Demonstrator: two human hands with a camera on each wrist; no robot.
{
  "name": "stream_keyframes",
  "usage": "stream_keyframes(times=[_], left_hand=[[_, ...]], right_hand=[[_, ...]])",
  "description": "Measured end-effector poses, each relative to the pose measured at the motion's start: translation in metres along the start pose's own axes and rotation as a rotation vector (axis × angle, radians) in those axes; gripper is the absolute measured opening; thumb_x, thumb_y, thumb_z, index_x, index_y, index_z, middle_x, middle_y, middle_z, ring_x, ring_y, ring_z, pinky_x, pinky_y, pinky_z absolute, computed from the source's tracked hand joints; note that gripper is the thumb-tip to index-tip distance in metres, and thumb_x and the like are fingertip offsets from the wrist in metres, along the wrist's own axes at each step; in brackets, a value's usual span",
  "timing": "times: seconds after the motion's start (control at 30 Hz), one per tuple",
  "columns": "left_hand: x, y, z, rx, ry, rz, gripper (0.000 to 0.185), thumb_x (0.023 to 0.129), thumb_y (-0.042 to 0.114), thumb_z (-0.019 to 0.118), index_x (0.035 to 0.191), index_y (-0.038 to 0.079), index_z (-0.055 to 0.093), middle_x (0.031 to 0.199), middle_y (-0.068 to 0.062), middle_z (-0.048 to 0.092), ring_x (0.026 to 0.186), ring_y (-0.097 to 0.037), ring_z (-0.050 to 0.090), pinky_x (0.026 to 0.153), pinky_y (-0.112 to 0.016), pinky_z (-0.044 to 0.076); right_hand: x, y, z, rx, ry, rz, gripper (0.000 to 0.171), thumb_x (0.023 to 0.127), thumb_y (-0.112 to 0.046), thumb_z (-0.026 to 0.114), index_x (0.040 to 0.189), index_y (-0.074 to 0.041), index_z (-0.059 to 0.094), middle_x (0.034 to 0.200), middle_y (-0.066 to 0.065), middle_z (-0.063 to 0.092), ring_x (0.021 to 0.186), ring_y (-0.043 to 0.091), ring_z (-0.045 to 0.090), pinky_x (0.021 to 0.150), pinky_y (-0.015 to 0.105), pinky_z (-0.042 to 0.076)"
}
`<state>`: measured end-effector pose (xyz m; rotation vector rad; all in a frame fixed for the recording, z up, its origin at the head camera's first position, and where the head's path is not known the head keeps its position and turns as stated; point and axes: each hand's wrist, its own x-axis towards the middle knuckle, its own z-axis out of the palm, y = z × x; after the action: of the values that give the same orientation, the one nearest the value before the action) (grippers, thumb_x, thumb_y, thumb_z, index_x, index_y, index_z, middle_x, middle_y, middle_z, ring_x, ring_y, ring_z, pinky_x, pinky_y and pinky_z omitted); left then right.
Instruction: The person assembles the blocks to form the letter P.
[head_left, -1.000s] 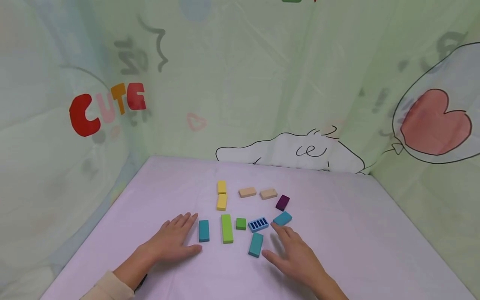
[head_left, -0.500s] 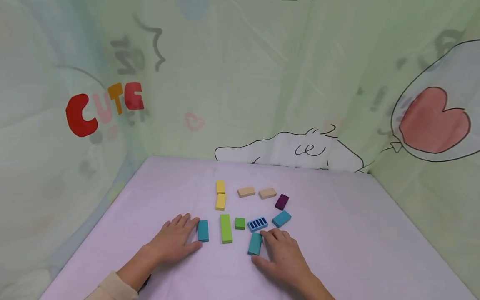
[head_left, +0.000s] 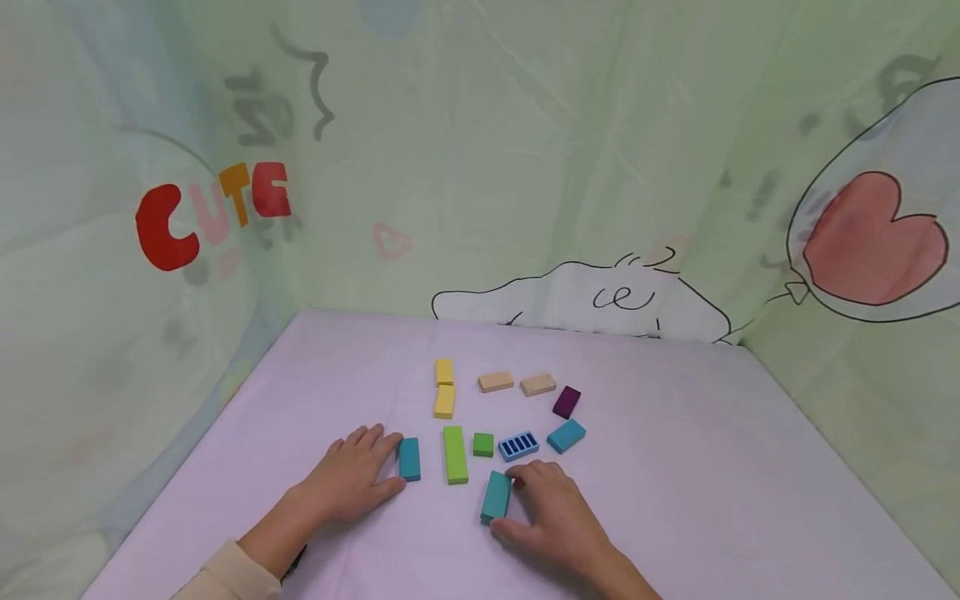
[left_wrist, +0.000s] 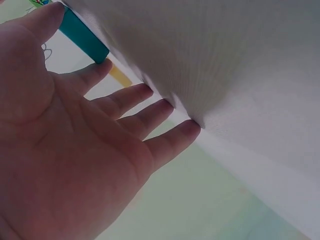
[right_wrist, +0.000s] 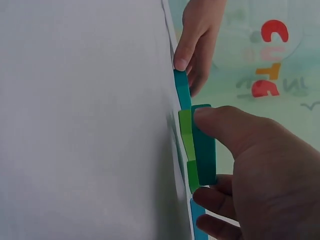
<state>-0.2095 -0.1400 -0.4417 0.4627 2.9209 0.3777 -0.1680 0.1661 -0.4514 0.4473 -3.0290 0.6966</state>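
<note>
My left hand [head_left: 375, 463] lies flat on the lilac table [head_left: 675, 467], its straight fingertips against the left side of a teal block [head_left: 408, 458]. The left wrist view shows that teal block [left_wrist: 82, 37] by the thumb and index finger, with a yellow block [left_wrist: 120, 76] beyond. My right hand [head_left: 517, 504] pinches a second teal block [head_left: 495, 496] between thumb and fingers, just in front of the other blocks. In the right wrist view this second teal block [right_wrist: 204, 145] sits between the thumb and curled fingers, raised a little off the table.
A long green block [head_left: 454, 454], a small green one [head_left: 483, 444], a blue striped tile [head_left: 518, 446] and a third teal block [head_left: 566, 435] lie in a row. Behind are a purple block [head_left: 566, 402], two tan blocks [head_left: 495, 382] and two yellow ones [head_left: 444, 402]. Green printed curtains enclose the table.
My right hand moved left from beside the far-right teal block, closed on the near teal block and drew it slightly left and nearer. My left hand edged up against its teal block.
</note>
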Motion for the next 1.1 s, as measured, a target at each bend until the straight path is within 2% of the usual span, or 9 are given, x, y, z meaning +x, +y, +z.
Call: stream_keyframes(times=[0.37,0.57,0.7,0.9,1.1], left_hand=[[0.004,0.0,0.006,0.012,-0.001,-0.015,0.071,0.098,0.052,0.063,0.154,0.014,0.046,0.162,-0.02,0.04,0.151,-0.045,0.035,0.118,-0.069,0.03],[0.0,0.003,0.002,0.002,0.0,-0.023,0.069,0.098,0.05,0.063,0.154,0.012,0.046,0.162,-0.021,0.04,0.151,-0.046,0.034,0.118,-0.07,0.029],[-0.001,0.003,-0.001,-0.004,0.0,-0.026,0.069,0.098,0.049,0.064,0.154,0.012,0.046,0.162,-0.021,0.04,0.151,-0.046,0.034,0.118,-0.07,0.029],[-0.001,0.001,0.001,-0.004,-0.008,-0.027,0.069,0.099,0.049,0.063,0.154,0.012,0.045,0.163,-0.02,0.039,0.152,-0.045,0.033,0.119,-0.07,0.029],[-0.001,0.001,0.003,-0.014,-0.009,-0.021,0.069,0.099,0.049,0.063,0.155,0.013,0.045,0.164,-0.02,0.038,0.152,-0.045,0.033,0.119,-0.07,0.028]], right_hand=[[-0.008,-0.006,0.006,0.025,-0.091,-0.134,0.062,0.082,-0.064,0.078,0.126,-0.023,0.066,0.102,-0.02,0.059,0.1,0.004,0.05,0.095,0.04,0.053],[-0.011,-0.014,0.007,0.055,-0.195,-0.127,0.064,0.082,-0.071,0.073,0.129,-0.028,0.064,0.111,-0.02,0.06,0.105,0.006,0.051,0.1,0.043,0.054],[-0.012,-0.019,0.009,0.053,-0.228,-0.144,0.063,0.081,-0.07,0.074,0.128,-0.03,0.065,0.118,-0.018,0.061,0.111,0.009,0.052,0.103,0.047,0.054],[-0.014,-0.022,0.009,0.05,-0.256,-0.173,0.063,0.082,-0.074,0.071,0.128,-0.032,0.065,0.123,-0.016,0.062,0.117,0.012,0.051,0.108,0.051,0.051],[-0.014,-0.022,0.009,0.027,-0.243,-0.205,0.063,0.082,-0.077,0.068,0.126,-0.032,0.066,0.12,-0.018,0.061,0.117,0.01,0.051,0.108,0.049,0.05]])
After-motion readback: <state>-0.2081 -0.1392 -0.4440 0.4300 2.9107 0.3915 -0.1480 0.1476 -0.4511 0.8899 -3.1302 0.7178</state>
